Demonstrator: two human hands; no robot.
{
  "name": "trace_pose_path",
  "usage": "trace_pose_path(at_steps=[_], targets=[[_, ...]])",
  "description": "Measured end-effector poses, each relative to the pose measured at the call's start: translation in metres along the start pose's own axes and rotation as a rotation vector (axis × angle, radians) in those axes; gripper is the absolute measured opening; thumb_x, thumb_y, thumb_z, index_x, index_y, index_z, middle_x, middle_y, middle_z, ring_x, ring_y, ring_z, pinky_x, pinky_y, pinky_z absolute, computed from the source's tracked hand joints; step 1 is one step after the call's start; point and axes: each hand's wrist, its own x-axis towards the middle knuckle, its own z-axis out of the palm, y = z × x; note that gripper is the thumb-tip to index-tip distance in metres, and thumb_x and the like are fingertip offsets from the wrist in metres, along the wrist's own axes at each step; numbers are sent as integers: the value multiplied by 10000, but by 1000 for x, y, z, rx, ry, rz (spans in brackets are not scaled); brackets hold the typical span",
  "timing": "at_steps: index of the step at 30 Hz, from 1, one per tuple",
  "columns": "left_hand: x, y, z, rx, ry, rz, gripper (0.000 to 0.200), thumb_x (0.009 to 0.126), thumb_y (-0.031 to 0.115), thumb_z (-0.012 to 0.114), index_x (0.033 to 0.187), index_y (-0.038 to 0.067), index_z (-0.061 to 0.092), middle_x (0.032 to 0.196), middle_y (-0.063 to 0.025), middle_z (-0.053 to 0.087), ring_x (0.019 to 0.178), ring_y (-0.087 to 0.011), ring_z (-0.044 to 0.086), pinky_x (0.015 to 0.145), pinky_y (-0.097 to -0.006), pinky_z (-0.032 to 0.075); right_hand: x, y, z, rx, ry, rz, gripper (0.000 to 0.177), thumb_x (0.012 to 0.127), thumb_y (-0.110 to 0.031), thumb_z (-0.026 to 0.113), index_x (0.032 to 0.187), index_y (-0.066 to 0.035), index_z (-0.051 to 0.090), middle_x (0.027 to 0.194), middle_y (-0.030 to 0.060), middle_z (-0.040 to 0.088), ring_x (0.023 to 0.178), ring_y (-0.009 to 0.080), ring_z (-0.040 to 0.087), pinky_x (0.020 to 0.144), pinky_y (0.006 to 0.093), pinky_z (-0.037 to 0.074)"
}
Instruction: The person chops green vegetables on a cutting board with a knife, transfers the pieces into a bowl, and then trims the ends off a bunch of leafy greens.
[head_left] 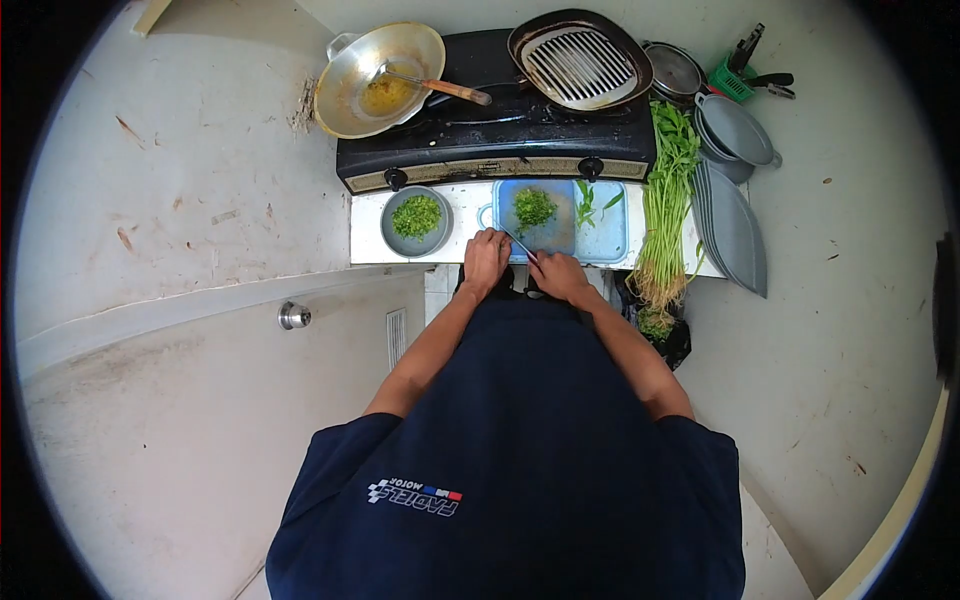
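In the head view, my right hand [558, 272] has its fingers closed round a knife [520, 245] over the near edge of the blue board [600, 238]. I judge it light, stiff and sharp, best held by the handle. My left hand [487, 258] is curled beside it; I cannot tell its grip. Soft chopped greens [534, 207] heap on the board, and more fill the grey bowl [392, 232] to the left.

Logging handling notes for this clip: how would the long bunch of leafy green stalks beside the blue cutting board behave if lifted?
The long bunch of leafy green stalks would probably flop, since its thin stems overhang the white counter edge. It likely feels light, being all slender stems and leaves. No tie is visible, so stalks may slide apart.
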Motion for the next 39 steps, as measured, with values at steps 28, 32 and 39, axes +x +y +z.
trace_pose_path(at_steps=[28, 32, 39], targets=[[5, -6, 16, -451, 12, -506, 165, 829, 110, 768, 910, 5, 670, 790, -111, 706, 714, -241, 694, 682, -375, 538, 5, -3, 7, -158, 8, -14, 328, 995, -306, 570, 959, 13, 639, 733, 240, 705, 699, 419, 719, 647, 515, 573], [5, -2, 8, -405, -16, -472, 161, 851, 132, 766, 906, 16, 669, 800, -120, 709, 720, -286, 687, 690, -402, 534, 3, 1, 6, -127, 16, -17, 336, 1001, -311, 563, 952, 12, 643, 736, 239, 706, 698, 426, 717, 649, 521, 574], [3, 0, 7, -365, -11, -400, 160, 887, 142, 756, 901, 19, 655, 818, -144, 691, 779, -343, 674, 718, -444, 523, 3, 1, 6, -72, -17, 74, 374, 1007, -339, 558, 956, 21, 647, 749, 244, 707, 702, 436, 710, 665, 541, 577]])
